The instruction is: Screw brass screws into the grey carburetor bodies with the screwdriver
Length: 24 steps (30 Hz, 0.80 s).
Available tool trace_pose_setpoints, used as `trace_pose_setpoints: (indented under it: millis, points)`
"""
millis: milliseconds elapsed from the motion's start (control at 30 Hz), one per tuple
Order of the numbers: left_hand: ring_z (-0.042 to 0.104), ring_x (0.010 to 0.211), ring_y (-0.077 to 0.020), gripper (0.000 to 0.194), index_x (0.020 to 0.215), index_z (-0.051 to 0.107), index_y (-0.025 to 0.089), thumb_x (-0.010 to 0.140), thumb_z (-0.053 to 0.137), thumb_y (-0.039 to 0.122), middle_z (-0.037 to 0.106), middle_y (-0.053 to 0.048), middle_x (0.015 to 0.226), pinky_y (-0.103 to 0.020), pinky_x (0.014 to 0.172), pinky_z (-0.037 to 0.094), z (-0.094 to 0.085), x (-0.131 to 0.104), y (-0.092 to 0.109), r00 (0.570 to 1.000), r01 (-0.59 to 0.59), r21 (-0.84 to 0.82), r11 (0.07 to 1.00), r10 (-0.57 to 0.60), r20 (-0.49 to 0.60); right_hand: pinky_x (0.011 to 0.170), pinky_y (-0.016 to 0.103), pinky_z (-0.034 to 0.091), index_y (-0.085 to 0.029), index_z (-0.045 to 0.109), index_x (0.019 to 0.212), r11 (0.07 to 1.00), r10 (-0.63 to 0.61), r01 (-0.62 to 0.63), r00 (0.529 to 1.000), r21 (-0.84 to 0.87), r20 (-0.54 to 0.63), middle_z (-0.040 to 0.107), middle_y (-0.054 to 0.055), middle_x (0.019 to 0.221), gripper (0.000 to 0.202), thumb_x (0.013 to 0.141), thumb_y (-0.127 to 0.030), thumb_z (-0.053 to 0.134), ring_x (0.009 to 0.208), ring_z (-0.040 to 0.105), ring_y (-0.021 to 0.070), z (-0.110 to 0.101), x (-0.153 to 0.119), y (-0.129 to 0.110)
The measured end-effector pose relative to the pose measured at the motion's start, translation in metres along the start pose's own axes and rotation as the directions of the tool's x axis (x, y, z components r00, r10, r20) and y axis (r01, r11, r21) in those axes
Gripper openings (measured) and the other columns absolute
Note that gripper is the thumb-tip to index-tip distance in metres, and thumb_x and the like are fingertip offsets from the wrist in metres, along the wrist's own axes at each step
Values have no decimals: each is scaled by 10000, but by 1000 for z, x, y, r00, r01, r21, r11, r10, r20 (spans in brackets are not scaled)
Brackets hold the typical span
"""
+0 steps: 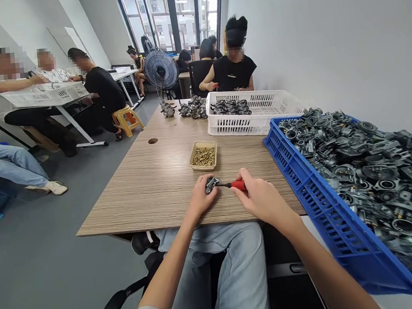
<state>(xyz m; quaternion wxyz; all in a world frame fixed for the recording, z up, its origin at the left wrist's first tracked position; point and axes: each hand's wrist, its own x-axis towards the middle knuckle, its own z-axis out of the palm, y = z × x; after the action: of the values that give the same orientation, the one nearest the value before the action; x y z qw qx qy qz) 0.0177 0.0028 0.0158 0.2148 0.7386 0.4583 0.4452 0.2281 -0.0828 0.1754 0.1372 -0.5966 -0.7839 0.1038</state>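
My left hand is closed around a small dark metal part that looks like a carburetor, held low over the front of the wooden table. In my right hand is a screwdriver with a red handle, gripped between thumb and fingers. Its dark shaft points left, and the tip meets the carburetor; the exact contact spot is too small to make out. Just beyond my hands, a cream tray holds a heap of small brass-coloured pieces.
At right, a blue crate is heaped with carburetors. Behind it, a white basket holds more, beside a cluster on the tabletop. A co-worker sits across; a fan stands beyond the table.
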Motion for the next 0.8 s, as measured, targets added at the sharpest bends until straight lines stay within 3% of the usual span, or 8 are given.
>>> trace_pose_setpoints:
  millis: [800]
  points:
    - [655,1234,-266,402,1344,618,229,944,648,200,684,-103,1290,-463,1126,522,0,-1,0,1000,1,1,1000,-1,1,641,299,297,-242,486,1147,1000,-4,4,1000,-19,1,777,38,904,144,1101,-373,524,824,763,263,1,0,1]
